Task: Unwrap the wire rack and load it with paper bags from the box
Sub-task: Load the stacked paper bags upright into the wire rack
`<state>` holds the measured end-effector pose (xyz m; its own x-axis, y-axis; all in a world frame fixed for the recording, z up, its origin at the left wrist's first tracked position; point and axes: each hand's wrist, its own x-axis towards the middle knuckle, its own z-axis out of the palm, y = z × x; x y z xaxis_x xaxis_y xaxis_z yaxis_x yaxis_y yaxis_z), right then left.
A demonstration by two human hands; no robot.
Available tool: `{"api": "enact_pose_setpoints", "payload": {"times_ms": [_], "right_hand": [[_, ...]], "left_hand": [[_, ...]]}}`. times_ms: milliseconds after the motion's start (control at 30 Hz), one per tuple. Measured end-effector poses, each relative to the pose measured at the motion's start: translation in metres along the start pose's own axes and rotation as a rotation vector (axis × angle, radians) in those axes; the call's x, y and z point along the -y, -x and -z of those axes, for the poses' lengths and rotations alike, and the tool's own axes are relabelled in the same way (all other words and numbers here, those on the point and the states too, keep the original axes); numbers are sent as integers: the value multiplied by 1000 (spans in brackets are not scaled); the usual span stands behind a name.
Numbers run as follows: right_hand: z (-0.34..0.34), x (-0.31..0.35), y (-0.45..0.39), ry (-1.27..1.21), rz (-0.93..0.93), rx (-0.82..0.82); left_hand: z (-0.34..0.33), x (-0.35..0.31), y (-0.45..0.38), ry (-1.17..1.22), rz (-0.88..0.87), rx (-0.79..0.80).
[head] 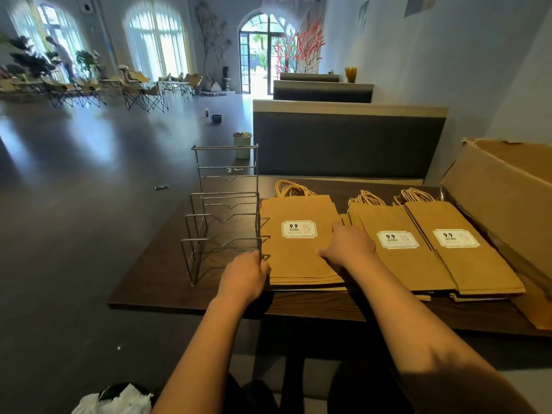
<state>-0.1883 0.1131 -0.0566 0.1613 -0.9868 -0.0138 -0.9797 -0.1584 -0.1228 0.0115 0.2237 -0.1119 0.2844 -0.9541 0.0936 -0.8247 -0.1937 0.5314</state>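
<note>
**Head view: wire rack bare on the bench, three bag stacks beside it**

Head camera looks down on a dark wooden bench. At its left end stands the wire rack, upright, with no wrapping on it and no bags in its tiers. The left hand grips the rack's near right corner post, fingers curled round the wire. Just right of the rack lies a flat stack of brown paper bags with twisted handles pointing away and a white "9.9" label on top. The right hand rests on that stack's right edge; its grip looks loosely curled over the edge, though whether the fingers actually pinch the bags cannot be told. Two more bag stacks lie further right, the middle stack and the right stack, overlapping slightly. At the bench's far right sits the open cardboard box. Behind the bench is a dark booth seat back.
</note>
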Motion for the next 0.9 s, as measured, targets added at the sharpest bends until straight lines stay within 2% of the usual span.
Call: {"api": "enact_pose_setpoints", "payload": {"times_ms": [167,267,333,467,533,600,700,767,833,900], "right_hand": [[3,-4,-5,-99,-39,-97],[12,-5,-12,-274,-69,-149],[20,-10,-16,-470,-72,-55],[31,-24,-20,-1053,-119,250],[36,-33,-19,-1158,-105,299],[42,-41,-18,-1203,-58,233],[59,-54,-13,-1269,49,82],[73,-59,-10,-1324,111,-17],[88,-61,-8,-1386,186,-107],[103,-58,-6,-1464,276,-163]], "left_hand": [[2,1,-2,-39,16,27],[3,-2,-5,-70,7,36],[1,-5,-3,-85,38,28],[0,-15,2,-11,136,-19],[2,-16,2,31,166,-12],[7,-18,3,6,222,45],[30,-26,11,-172,304,270],[56,-33,17,-191,325,407],[88,-39,22,-17,318,393],[118,-43,23,136,238,203]]}}
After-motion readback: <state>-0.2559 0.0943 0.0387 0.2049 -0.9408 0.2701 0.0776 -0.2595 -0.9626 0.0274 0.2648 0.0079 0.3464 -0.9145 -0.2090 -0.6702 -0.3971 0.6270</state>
